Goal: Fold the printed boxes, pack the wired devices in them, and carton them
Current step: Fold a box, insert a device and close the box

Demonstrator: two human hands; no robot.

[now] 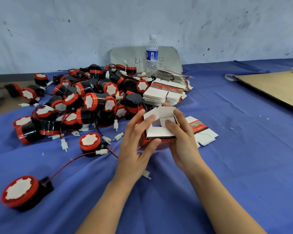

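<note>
Our left hand (139,142) and right hand (183,139) grip the printed box (159,132) between them, thumbs pressing its white flaps inward, probably to close one end. Wired devices (91,100) lie heaped beyond the left hand, within reach for packing.

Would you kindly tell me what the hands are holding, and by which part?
One half-folded printed box, held by both: the left hand grips its left side, the right hand its right side.
</note>
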